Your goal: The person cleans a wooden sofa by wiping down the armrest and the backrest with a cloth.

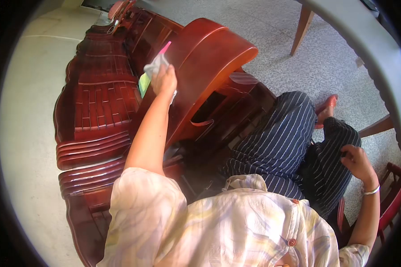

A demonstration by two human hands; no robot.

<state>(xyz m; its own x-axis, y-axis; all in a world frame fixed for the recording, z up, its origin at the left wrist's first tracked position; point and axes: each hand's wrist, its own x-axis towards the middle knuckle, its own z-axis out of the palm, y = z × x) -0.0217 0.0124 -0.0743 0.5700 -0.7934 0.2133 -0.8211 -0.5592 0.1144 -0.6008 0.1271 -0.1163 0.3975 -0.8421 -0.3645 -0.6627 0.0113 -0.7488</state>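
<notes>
One cloth [154, 65] in left hand [165, 81], at armrest [205, 55]; right hand [358, 163] by trousers [280, 138].

The left hand [165, 82] partly hides the white cloth [155, 65], the red chair [396, 204] is cut off, and 1 dark spot [343, 154] at the right hand [358, 163] seems too small to identify.
</notes>
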